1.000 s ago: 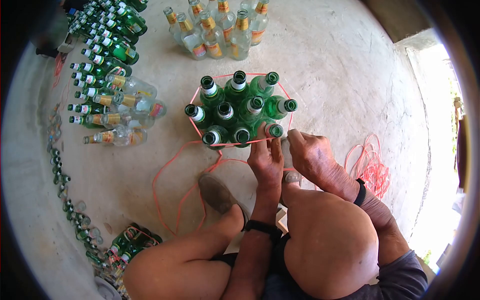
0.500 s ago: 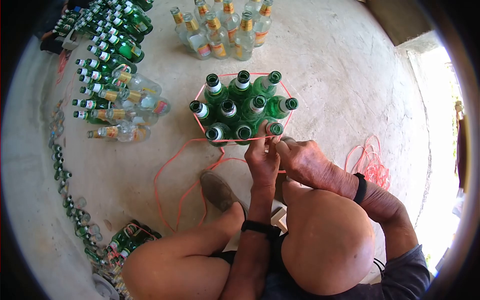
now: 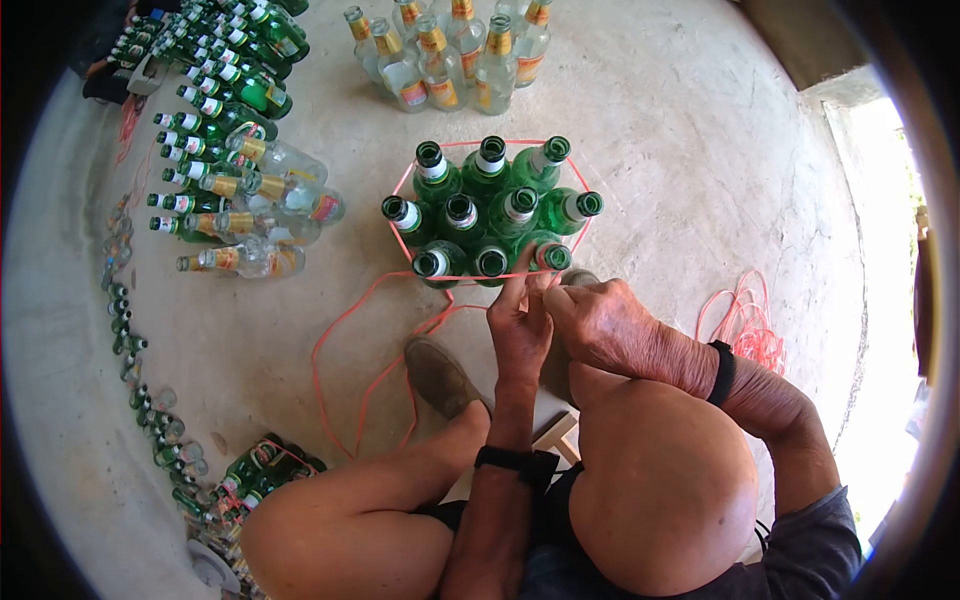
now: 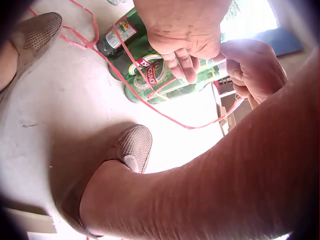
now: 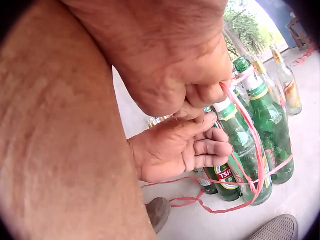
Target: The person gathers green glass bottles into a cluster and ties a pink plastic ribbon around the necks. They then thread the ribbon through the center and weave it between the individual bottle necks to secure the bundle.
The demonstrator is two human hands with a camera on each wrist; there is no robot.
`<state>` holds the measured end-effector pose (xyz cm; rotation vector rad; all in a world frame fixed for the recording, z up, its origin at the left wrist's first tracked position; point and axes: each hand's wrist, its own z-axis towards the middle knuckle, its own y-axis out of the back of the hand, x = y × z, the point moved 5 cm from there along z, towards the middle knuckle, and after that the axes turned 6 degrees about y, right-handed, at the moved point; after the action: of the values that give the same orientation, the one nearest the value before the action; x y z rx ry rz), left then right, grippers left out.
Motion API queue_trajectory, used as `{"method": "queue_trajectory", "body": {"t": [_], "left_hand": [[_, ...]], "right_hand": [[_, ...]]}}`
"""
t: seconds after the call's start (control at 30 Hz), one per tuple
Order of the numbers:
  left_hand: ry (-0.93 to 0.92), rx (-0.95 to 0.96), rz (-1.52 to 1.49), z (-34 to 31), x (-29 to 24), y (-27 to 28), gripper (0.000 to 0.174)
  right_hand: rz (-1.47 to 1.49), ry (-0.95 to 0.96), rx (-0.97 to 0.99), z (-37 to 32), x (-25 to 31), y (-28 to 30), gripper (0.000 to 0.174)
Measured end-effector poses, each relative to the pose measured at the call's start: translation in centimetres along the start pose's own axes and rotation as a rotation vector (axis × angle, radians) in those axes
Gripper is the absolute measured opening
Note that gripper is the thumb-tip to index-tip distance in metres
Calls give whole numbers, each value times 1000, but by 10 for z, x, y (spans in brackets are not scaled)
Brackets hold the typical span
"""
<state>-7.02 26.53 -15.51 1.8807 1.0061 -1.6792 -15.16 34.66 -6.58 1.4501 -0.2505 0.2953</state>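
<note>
Several upright green beer bottles (image 3: 462, 222) stand in a tight cluster on the floor, with pink plastic twine (image 3: 404, 180) looped round their necks and more of it round their bodies. My left hand (image 3: 520, 330) is at the nearest bottle's neck, thumb and forefinger pinching the twine there. Right beside it, my right hand (image 3: 610, 325) grips the twine in curled fingers. A strand (image 5: 256, 137) hangs down from the right fist along the bottles in the right wrist view. In the left wrist view, the left hand (image 4: 182, 32) has its other fingers loosely bent by the bottles.
Clear bottles (image 3: 440, 60) stand behind the cluster. Many green bottles (image 3: 225, 85) lie at the left, with clear ones (image 3: 265, 185) beside them. A twine heap (image 3: 750, 330) lies at the right, loose twine (image 3: 318, 350) near the left shoe (image 3: 438, 375). Bundled bottles (image 3: 265, 470) are at lower left.
My right hand has moved left, up against the left hand at the nearest bottle's neck. The left hand has stayed by that bottle. The view has shifted slightly.
</note>
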Motion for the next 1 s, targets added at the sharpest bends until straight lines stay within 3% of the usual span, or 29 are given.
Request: {"method": "queue_trajectory", "body": {"t": [0.23,0.43,0.53,0.67,0.73,0.83,0.93,1.0], "left_hand": [[100,-9,-53,-4,-26,7,35],[325,-15,-230,-12,-17,18,30],[330,150,-97,-10,-19,20,26],[432,198,6,-9,-34,25,25],[488,187,2,-9,-36,26,25],[435,200,-116,-6,-29,30,24],[443,159,-94,-7,-21,36,23],[493,87,-51,-6,-15,44,22]], "right_hand": [[32,34,29,0,1,-6,13],[231,26,-43,0,1,-9,13],[278,42,-44,-5,-2,-28,14],[257,91,24,-4,4,-28,18],[222,91,156,-3,7,-21,20],[322,222,163,-1,8,-16,20],[299,165,302,4,5,13,21],[380,140,211,17,-1,37,20]]}}
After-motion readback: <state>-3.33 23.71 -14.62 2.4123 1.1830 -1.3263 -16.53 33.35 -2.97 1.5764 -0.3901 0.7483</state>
